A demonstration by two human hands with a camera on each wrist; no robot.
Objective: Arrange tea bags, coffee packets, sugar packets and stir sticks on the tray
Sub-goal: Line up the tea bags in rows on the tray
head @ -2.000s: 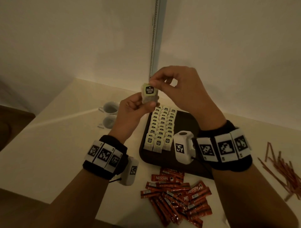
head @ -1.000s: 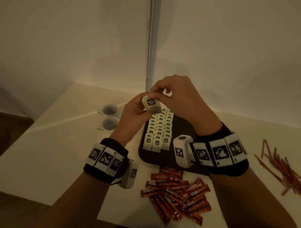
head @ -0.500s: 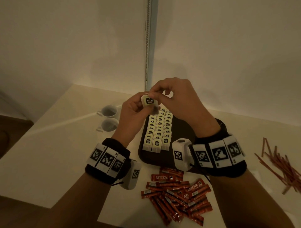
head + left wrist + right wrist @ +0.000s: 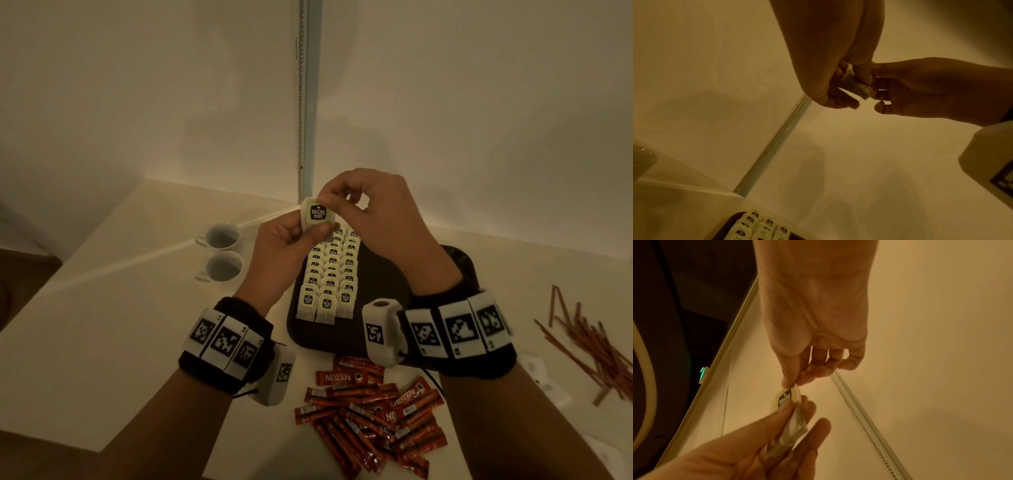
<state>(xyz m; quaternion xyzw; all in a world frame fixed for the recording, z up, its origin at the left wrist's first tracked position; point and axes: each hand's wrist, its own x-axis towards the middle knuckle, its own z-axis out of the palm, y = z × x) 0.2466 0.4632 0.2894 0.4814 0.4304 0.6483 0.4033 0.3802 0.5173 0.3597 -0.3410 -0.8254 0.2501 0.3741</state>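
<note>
Both hands hold one white tea bag (image 4: 317, 214) with a black label up in the air above the far end of the dark tray (image 4: 387, 274). My left hand (image 4: 307, 232) grips its lower part between thumb and fingers. My right hand (image 4: 326, 201) pinches its top edge. In the right wrist view the tea bag (image 4: 788, 400) hangs between the right hand (image 4: 792, 383) and the left hand's fingers (image 4: 783, 412). Rows of tea bags (image 4: 330, 277) fill the tray's left side. Red coffee packets (image 4: 370, 411) lie in a loose pile in front of the tray.
Two white cups (image 4: 222, 251) stand left of the tray. Red stir sticks (image 4: 592, 346) lie scattered at the right, with pale packets (image 4: 536, 368) near them. The tray's right half is bare. A wall corner with a metal strip (image 4: 301, 102) rises behind the table.
The tea bag has been turned in my fingers, so its label now stands upright and faces me. Both hands stayed above the tray's far end.
</note>
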